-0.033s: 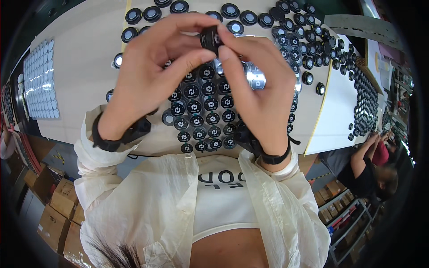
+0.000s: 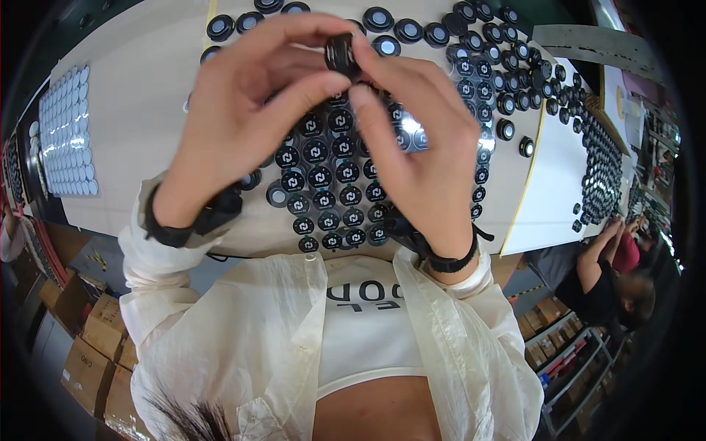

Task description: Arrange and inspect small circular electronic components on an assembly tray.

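A small round black cap-like part [image 2: 340, 56] is held up between both hands over the worktable, tilted with its side edge showing. My left hand [image 2: 239, 110] is closed, its fingertips and thumb on the part's left side. My right hand [image 2: 426, 140] pinches from the right, fingertips at the part's upper edge and thumb just below. Beneath them lies a clear sheet of round black stickers [image 2: 319, 177] with white emblems, partly hidden by my hands. A single pale-centred round part [image 2: 277, 194] sits beside the sheet's left edge.
Many black round parts with pale centres [image 2: 408, 30] stand along the far side and right. A sheet of white discs [image 2: 68, 136] lies at far left. More black parts crowd a white surface [image 2: 548, 191] at right. Cardboard boxes [image 2: 88, 375] are lower left; a co-worker [image 2: 599, 279] is at right.
The black part has turned, its emblem-like marking no longer showing, and has shifted slightly left and up. Both hands have moved a little left with it; my right thumb sits slightly lower.
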Action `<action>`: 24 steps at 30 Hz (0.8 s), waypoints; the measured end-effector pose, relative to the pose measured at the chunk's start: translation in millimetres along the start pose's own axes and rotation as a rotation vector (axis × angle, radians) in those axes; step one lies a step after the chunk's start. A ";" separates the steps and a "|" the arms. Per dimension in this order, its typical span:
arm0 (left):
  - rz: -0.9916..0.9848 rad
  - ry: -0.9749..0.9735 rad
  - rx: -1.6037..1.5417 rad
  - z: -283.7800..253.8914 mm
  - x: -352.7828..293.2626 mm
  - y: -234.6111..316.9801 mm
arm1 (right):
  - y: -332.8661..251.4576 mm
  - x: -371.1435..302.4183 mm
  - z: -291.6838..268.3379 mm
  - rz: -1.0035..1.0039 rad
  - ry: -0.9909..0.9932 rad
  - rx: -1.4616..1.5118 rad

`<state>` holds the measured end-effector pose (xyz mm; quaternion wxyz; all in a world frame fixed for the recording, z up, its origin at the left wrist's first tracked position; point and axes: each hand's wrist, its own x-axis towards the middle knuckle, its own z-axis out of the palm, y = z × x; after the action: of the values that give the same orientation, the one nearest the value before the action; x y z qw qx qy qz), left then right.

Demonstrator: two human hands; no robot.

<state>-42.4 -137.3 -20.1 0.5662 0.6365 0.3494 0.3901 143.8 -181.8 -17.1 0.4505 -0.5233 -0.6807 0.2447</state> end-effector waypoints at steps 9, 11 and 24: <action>-0.062 -0.087 0.790 -108.4 89.8 20.6 | -6.9 12.6 -10.8 0.062 -0.380 -0.123; -0.049 -0.061 0.881 -127.7 110.8 3.3 | -7.7 16.0 -6.9 0.059 -0.459 -0.183; 0.359 -0.338 1.025 -61.2 -4.5 -11.7 | 21.1 46.1 39.1 0.030 -0.429 -0.284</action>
<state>-99.1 -112.4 -28.9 0.1579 0.9330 0.2846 0.1536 118.1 -126.4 -36.1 0.2142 -0.5275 -0.7804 0.2584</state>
